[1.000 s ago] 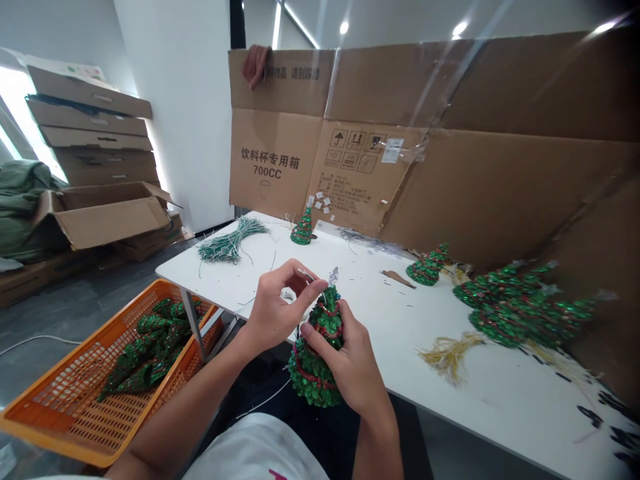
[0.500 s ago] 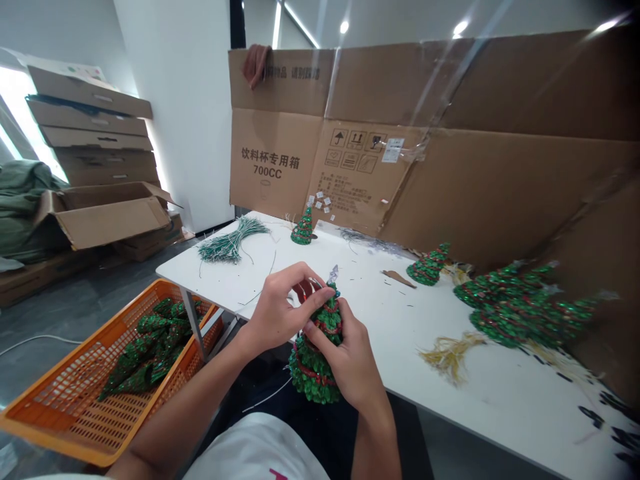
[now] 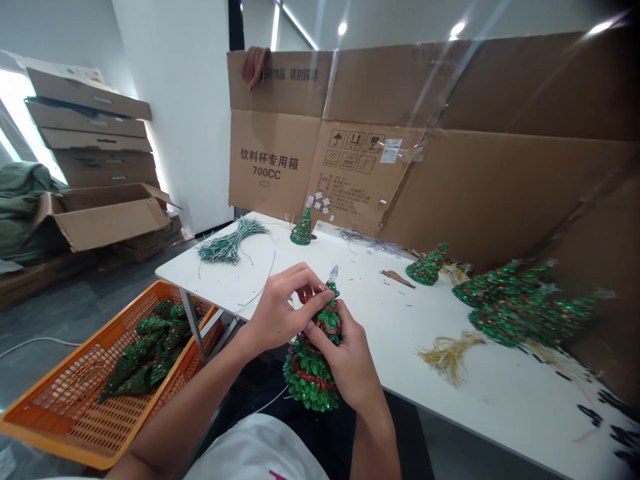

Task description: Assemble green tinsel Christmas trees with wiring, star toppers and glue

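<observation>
A small green sequinned tree [image 3: 313,377] with a red bead string wound round it is held upright in front of me, a clear tip at its top. My right hand [image 3: 350,363] wraps round its right side and grips it. My left hand [image 3: 277,310] is pinched at the upper part of the tree, its fingertips on the red string near the top. Both hands are over the near edge of the white table [image 3: 360,313].
An orange basket [image 3: 65,400] of bare green cones stands at lower left. On the table lie a bundle of green wires [image 3: 227,243], finished trees [image 3: 520,303], two single trees [image 3: 303,228] [image 3: 427,267] and gold threads [image 3: 450,353]. A cardboard wall [image 3: 450,153] backs it.
My left hand has shifted from the wire at the tip to the red string near the top. The tree has turned and tilted slightly in my right hand.
</observation>
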Tool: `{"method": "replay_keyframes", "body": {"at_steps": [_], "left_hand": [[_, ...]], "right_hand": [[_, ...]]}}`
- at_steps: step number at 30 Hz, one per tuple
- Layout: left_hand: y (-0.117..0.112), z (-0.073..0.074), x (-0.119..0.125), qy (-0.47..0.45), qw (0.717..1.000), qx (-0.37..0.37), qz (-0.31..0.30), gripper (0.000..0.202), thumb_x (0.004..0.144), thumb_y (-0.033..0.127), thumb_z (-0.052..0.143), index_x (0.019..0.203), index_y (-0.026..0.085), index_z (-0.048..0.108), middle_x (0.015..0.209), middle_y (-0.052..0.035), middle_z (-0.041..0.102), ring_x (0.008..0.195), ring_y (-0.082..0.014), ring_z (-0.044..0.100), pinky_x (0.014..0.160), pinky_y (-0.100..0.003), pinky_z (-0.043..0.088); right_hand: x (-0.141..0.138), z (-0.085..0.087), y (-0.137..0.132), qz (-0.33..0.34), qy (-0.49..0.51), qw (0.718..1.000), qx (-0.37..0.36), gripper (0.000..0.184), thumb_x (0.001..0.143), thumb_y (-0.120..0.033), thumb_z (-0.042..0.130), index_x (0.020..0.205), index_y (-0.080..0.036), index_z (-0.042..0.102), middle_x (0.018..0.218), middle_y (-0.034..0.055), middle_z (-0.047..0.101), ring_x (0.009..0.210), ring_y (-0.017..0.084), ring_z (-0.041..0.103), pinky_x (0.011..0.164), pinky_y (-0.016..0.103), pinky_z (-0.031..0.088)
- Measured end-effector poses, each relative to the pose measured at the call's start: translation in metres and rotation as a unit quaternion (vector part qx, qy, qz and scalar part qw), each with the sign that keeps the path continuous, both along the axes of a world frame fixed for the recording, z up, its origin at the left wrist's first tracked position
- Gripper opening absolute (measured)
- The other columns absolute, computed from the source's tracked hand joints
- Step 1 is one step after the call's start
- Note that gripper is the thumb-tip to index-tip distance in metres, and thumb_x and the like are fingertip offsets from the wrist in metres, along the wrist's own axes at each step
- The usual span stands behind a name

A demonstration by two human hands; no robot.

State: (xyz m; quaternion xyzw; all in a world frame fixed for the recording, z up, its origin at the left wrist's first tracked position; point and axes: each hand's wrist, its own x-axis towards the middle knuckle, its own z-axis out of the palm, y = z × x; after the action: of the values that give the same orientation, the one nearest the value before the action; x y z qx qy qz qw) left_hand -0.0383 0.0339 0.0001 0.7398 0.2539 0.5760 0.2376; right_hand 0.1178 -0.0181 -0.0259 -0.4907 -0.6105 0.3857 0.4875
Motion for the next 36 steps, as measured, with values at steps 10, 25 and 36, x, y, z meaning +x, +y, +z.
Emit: {"method": "replay_keyframes", "body": {"at_steps": [10,25,36], "left_hand": [[0.0,-0.005,0.001,0.001,0.999,0.004,0.04,0.011,0.104,0.028,0.07,0.097,0.02,0.071,0.087,-0.0018,0.074,0.073,-0.0131,0.067,0.074,-0.028,0.056],[0.002,-0.005,0.002,0.02,0.999,-0.014,-0.024,0.014,0.106,0.025,0.067,0.105,0.018,0.079,0.097,-0.0056,0.073,0.085,-0.0145,0.068,0.074,-0.028,0.056],[0.005,-0.005,0.003,-0.034,0.995,-0.09,-0.008,0.011,0.099,0.028,0.076,0.101,0.018,0.074,0.091,-0.0017,0.076,0.073,-0.0108,0.069,0.07,-0.023,0.058]], "right_hand": [[-0.001,0.001,-0.001,-0.01,0.009,1.0,-0.012,0.043,0.095,-0.058,0.076,0.118,-0.023,0.066,0.111,0.0039,0.081,0.098,0.026,0.072,0.078,0.034,0.055],[0.002,-0.007,0.006,-0.027,0.083,0.996,-0.033,0.051,0.093,-0.058,0.08,0.129,-0.024,0.069,0.11,0.0028,0.079,0.111,0.028,0.071,0.097,0.038,0.055],[-0.001,-0.01,0.007,-0.016,0.098,0.994,-0.041,0.053,0.09,-0.059,0.082,0.13,-0.025,0.071,0.105,0.0023,0.078,0.11,0.029,0.07,0.097,0.04,0.055]]}}
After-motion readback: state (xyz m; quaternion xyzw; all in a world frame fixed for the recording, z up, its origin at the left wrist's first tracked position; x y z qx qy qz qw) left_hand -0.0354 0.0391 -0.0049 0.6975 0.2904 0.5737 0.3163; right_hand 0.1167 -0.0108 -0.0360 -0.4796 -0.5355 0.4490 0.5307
